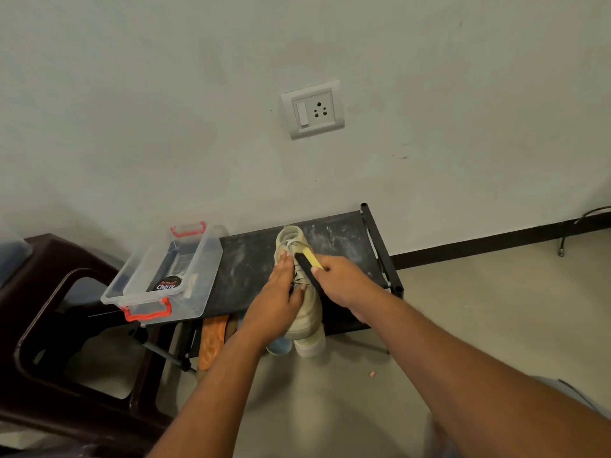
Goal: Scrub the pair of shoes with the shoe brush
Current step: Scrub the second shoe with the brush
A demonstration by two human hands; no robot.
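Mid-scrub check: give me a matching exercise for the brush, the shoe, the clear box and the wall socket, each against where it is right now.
Things:
1. brush
2. shoe
3. clear box
4. wall socket

Places:
A. on the wall above the rack
B. on the rack's left end
C. gripped in the right hand
D. on the rack top, under the left hand

Pairs: 1-C, 2-D, 3-B, 4-A
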